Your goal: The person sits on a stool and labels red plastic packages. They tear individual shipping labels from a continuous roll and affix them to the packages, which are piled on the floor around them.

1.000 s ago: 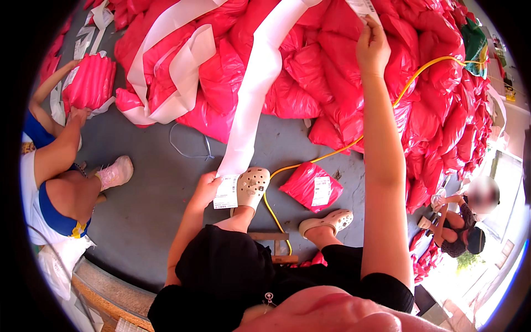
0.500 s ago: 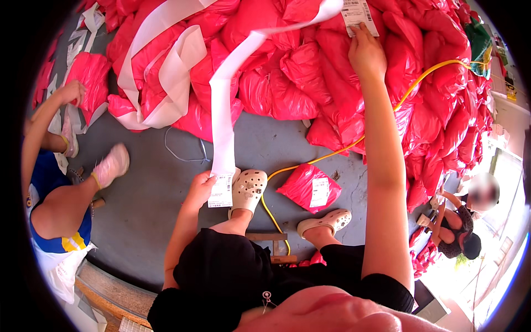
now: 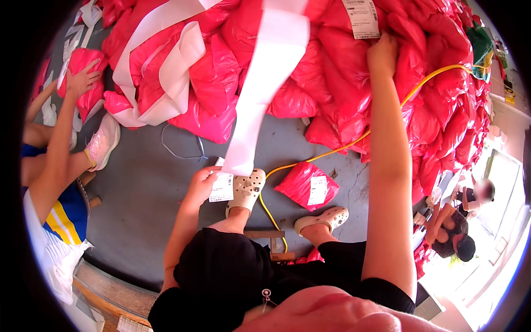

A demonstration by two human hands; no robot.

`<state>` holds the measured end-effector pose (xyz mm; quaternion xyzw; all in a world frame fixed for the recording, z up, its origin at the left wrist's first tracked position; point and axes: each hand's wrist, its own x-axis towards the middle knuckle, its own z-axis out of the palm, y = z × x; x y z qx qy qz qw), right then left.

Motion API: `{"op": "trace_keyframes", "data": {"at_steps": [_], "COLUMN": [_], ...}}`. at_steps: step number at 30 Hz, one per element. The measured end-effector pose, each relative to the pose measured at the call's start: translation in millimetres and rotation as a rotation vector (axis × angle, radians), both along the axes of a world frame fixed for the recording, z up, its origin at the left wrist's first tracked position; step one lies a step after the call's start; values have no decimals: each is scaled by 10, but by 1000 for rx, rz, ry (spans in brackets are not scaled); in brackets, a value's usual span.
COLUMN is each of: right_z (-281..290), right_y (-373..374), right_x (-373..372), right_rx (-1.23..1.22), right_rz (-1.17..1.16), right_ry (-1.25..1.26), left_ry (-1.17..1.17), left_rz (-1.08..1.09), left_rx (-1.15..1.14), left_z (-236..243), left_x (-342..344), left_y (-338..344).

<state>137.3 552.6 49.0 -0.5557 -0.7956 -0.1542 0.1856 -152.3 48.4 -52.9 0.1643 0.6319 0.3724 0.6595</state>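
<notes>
My left hand (image 3: 201, 187) pinches a white label strip (image 3: 271, 61) by its printed end (image 3: 222, 187), above my left shoe. From there the strip rises loosely toward the heap of filled red plastic bags (image 3: 254, 91). My right arm is stretched far forward. The right hand (image 3: 383, 55) has its fingers curled against a red bag (image 3: 345, 66) in the heap, seemingly gripping its plastic; the fingertips are partly hidden. Beside that hand a printed white label (image 3: 362, 19) lies flat on the bag. One labelled red bag (image 3: 307, 186) rests on the floor between my feet.
A yellow cord (image 3: 337, 150) crosses the floor and runs over the heap. More blank strip (image 3: 166, 99) drapes over bags at left. A seated co-worker's hand (image 3: 83, 80) touches another red bag (image 3: 83, 58). Two people (image 3: 451, 232) are at the right. A pale string (image 3: 188, 156) lies on the floor.
My right hand has let go of the label and closed lower right beside it. The strip has swung and loosened. The co-worker at left now has a hand on the bag.
</notes>
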Motion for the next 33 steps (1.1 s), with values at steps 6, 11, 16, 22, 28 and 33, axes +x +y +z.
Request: {"op": "trace_keyframes", "data": {"at_steps": [6, 11, 16, 22, 28, 33], "right_z": [292, 779, 1102, 1197, 721, 339], "right_y": [95, -321, -1236, -2405, -3540, -4485], "right_x": [10, -147, -4, 541, 1212, 1628], "right_rx": [-215, -84, -161, -512, -727, -709], "right_rz": [-52, 62, 165, 305, 169, -215], "right_ry": [222, 82, 94, -109, -87, 266], "left_ry": [-42, -27, 284, 65, 119, 59], "left_rz": [27, 65, -122, 150, 51, -104], "left_rx": [-1, 0, 36, 35, 57, 62], "left_z": [-25, 27, 113, 176, 123, 153], "left_x": [-20, -40, -126, -84, 35, 347], "left_y": [-66, -176, -359, -290, -316, -74]}}
